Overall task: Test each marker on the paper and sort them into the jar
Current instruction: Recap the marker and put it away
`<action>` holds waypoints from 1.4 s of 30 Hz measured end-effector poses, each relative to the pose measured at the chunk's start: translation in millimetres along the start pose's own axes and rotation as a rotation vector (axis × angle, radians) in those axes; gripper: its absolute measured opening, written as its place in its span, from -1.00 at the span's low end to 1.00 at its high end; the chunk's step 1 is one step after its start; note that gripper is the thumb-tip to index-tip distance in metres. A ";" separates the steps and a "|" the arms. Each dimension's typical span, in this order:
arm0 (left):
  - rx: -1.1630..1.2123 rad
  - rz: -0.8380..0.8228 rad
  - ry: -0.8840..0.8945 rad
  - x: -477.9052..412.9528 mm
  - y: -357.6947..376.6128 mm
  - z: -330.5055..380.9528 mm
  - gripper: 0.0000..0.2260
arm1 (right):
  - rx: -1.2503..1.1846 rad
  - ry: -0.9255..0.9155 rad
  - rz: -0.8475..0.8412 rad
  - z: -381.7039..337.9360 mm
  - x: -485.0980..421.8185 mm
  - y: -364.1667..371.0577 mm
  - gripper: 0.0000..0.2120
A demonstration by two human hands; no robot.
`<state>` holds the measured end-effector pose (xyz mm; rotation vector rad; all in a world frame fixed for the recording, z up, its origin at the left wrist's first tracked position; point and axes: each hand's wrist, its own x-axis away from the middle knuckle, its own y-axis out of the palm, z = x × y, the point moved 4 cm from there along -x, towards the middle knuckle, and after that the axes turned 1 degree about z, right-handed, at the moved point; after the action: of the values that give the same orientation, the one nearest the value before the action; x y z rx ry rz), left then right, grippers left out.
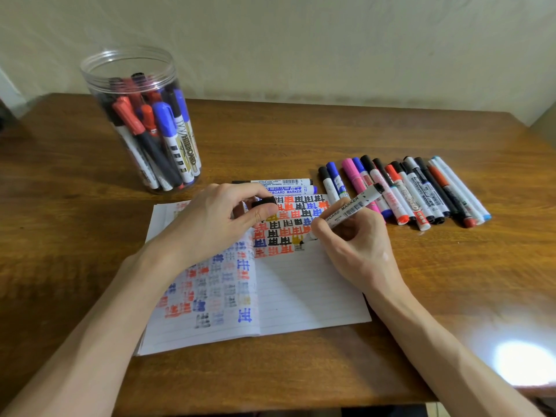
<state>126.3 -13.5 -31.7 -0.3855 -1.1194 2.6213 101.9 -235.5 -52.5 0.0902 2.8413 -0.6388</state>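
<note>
An open lined notebook (301, 290) lies in front of me, covered in red, blue, black and yellow test marks. My right hand (355, 245) grips an uncapped white whiteboard marker (352, 207), its black tip down on the right page. My left hand (216, 221) rests on the left page and pinches the marker's black cap (264, 202) between thumb and fingers. A clear plastic jar (141, 121) stands at the back left with several red, blue and black markers upright in it.
A row of several capped markers (421, 191) lies on the wooden table (301, 136) to the right of the notebook. Two more markers (282, 186) lie crosswise just behind the notebook's top edge. A wall runs along the table's far side.
</note>
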 end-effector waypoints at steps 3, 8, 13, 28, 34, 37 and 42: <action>0.000 -0.003 -0.002 0.2 0.5 0.8 -0.63 | 0.019 0.000 -0.030 -0.3 1.4 2.0 -0.89; 0.010 -0.003 0.000 0.2 0.0 1.1 -0.64 | -0.064 0.020 0.002 -2.8 0.6 -1.8 -0.87; 0.028 0.022 -0.013 1.1 -1.2 2.0 -0.62 | -0.132 0.043 0.039 -7.2 1.6 -4.9 -0.83; 0.050 0.045 0.045 1.8 -2.1 7.6 -0.77 | -0.093 0.027 0.065 -5.6 0.3 -5.3 -0.93; 0.037 0.046 0.018 1.3 -1.4 6.2 -0.71 | -0.028 0.007 0.004 -5.9 1.3 -2.7 -0.91; 0.023 0.046 0.016 0.8 -1.4 5.5 -0.70 | 0.024 -0.022 0.013 -4.7 1.9 -2.3 -0.89; 0.045 0.044 0.009 1.9 -2.0 6.9 -0.70 | 0.013 -0.022 0.035 -0.6 0.1 -5.0 -0.89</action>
<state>122.5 -16.1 -25.9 -0.4164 -1.0592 2.6754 101.1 -239.8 -49.9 0.1337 2.8083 -0.6466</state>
